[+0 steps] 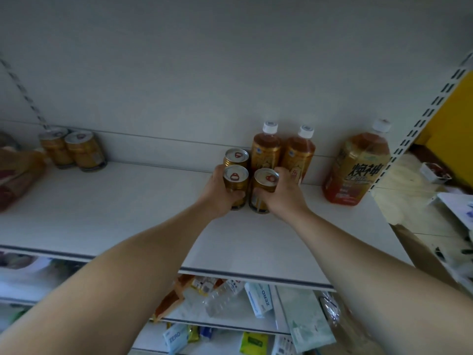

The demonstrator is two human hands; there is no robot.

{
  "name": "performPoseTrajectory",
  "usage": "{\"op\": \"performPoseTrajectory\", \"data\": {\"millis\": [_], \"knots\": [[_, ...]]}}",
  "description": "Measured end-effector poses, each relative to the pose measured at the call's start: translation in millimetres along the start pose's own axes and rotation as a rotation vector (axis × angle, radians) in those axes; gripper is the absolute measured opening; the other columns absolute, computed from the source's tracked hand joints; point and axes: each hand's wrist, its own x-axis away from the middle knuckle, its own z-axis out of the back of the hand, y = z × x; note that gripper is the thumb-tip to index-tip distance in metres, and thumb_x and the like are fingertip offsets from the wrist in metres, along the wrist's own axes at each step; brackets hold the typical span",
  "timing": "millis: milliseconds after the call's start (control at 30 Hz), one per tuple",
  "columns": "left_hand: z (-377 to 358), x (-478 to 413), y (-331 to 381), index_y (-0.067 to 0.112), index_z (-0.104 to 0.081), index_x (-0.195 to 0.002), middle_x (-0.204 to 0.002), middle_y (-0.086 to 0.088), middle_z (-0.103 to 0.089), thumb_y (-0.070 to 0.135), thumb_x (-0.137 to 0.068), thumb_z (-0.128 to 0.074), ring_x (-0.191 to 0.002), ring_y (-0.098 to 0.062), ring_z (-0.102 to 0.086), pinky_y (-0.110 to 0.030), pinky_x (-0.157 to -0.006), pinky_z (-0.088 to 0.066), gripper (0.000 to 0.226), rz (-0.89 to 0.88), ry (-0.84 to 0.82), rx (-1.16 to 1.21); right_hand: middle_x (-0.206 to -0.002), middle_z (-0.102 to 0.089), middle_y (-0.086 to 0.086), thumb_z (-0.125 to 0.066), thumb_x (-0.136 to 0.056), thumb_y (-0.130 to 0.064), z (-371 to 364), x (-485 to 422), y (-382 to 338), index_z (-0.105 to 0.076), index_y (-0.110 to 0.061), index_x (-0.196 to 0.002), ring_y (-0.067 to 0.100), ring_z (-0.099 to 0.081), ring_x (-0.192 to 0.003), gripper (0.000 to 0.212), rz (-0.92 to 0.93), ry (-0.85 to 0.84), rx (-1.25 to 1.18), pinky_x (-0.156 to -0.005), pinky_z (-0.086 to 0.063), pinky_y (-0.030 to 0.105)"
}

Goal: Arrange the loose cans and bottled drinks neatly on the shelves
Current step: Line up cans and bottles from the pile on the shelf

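Gold front-left can (235, 178), centre frame on the shelf (128, 213), is half hidden inside the left grip (220, 192). The right grip (282, 194) wraps the front-right can (265, 180). A third can (236, 156) and two bottles (266, 149) stand behind, a big bottle (355, 170) to the right.

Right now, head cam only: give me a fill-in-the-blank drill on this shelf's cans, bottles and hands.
1. The left hand grips the front-left can, the right hand the front-right can; with the rear can, this cluster holds ___ cans.
2. Beside it stand ___ small bottles.
3. The large bottle stands to their ___.
4. At the far left of the shelf stand ___ more cans.
Missing: three; two; right; two.
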Motion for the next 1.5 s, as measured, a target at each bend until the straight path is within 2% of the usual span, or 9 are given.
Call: {"op": "performPoseTrajectory", "data": {"millis": [100,300,400,500,833,1067,1200,1367,1500], "knots": [[6,6,0,0.015,-0.039,-0.128,-0.118,-0.006,-0.057,0.013,-0.074,-0.075,-0.106,-0.023,-0.056,-0.037,-0.089,-0.049,0.065,0.001,-0.01,-0.019,-0.116,-0.059,-0.003,-0.074,-0.077,-0.041,0,5,1,-0.047,-0.024,-0.122,0.021,-0.057,-0.107,0.056,0.004,0.007,-0.022,-0.079,-0.038,0.027],[28,27,-11,0.016,-0.038,-0.128,-0.11,-0.004,-0.059,0.011,-0.072,-0.077,-0.103,-0.025,-0.058,-0.044,-0.091,-0.05,0.068,0.034,0.007,-0.02,-0.112,-0.061,-0.004,-0.075,-0.071,-0.043,-12,20,-7,-0.052,-0.026,-0.119,0.015,-0.057,-0.103,0.056,0.077,-0.011,-0.091,-0.082,-0.045,0.029],[49,41,-22,0.011,-0.04,-0.128,-0.105,-0.004,-0.056,0.003,-0.069,-0.079,-0.101,-0.024,-0.057,-0.04,-0.09,-0.05,0.071,0.052,0.073,-0.005,-0.105,-0.062,-0.006,-0.073,-0.067,-0.045,-31,26,-22,-0.056,-0.029,-0.109,0.013,-0.058,-0.097,0.048,0.151,-0.087,-0.094,-0.081,-0.049,0.032],[82,56,-38,0.002,-0.039,-0.127,-0.104,-0.005,-0.051,-0.003,-0.069,-0.077,-0.098,-0.023,-0.053,-0.033,-0.082,-0.045,0.069,0.057,0.155,-0.027,-0.104,-0.06,-0.006,-0.069,-0.061,-0.051,-57,31,-46,-0.056,-0.029,-0.105,0.013,-0.058,-0.095,0.051,0.215,-0.156,-0.09,-0.079,-0.05,0.032],[232,88,-104,0.014,-0.031,-0.138,-0.119,-0.007,-0.056,0.013,-0.078,-0.075,-0.103,-0.021,-0.053,-0.028,-0.085,-0.041,0.074,0.186,0.228,-0.159,-0.107,-0.056,-0.005,-0.075,-0.068,-0.046,-161,44,-154,-0.056,-0.028,-0.106,0.013,-0.054,-0.098,0.047,0.29,-0.233,-0.119,-0.077,-0.043,0.027],[314,86,-141,0.013,-0.025,-0.143,-0.126,-0.006,-0.05,0.02,-0.08,-0.073,-0.116,-0.024,-0.05,-0.027,-0.087,-0.038,0.08,0.199,0.152,-0.256,-0.119,-0.052,-0.005,-0.076,-0.073,-0.042,-227,56,-216,-0.051,-0.026,-0.126,0.011,-0.052,-0.106,0.061,0.201,-0.256,-0.148,-0.088,-0.042,0.026],[350,73,-154,0.016,-0.028,-0.146,-0.144,-0.009,-0.039,0.031,-0.078,-0.073,-0.129,-0.025,-0.04,-0.035,-0.104,-0.036,0.083,0.141,0.059,-0.506,-0.128,-0.049,-0.008,-0.075,-0.076,-0.045,-251,54,-237,-0.045,-0.023,-0.135,0.011,-0.05,-0.117,0.07,0.139,-0.266,-0.17,-0.091,-0.04,0.025],[370,55,-157,0.022,-0.025,-0.145,-0.143,-0.006,-0.041,0.037,-0.081,-0.068,-0.13,-0.026,-0.039,-0.039,-0.107,-0.031,0.078,0.014,-0.017,-0.716,-0.144,-0.038,-0.001,-0.07,-0.085,-0.029,-261,46,-257,-0.031,-0.02,-0.148,0.013,-0.04,-0.129,0.075,0.113,-0.384,-0.188,-0.093,-0.03,0.018],[380,32,-160,0.022,-0.016,-0.15,-0.153,-0.004,-0.029,0.046,-0.084,-0.061,-0.141,-0.025,-0.025,-0.04,-0.115,-0.017,0.083,-0.012,-0.033,-0.858,-0.122,-0.06,-0.005,-0.075,-0.077,-0.031,-274,29,-269,-0.055,-0.029,-0.117,0.002,-0.059,-0.101,0.044,0.183,-0.368,-0.189,-0.075,-0.045,0.011]]}}
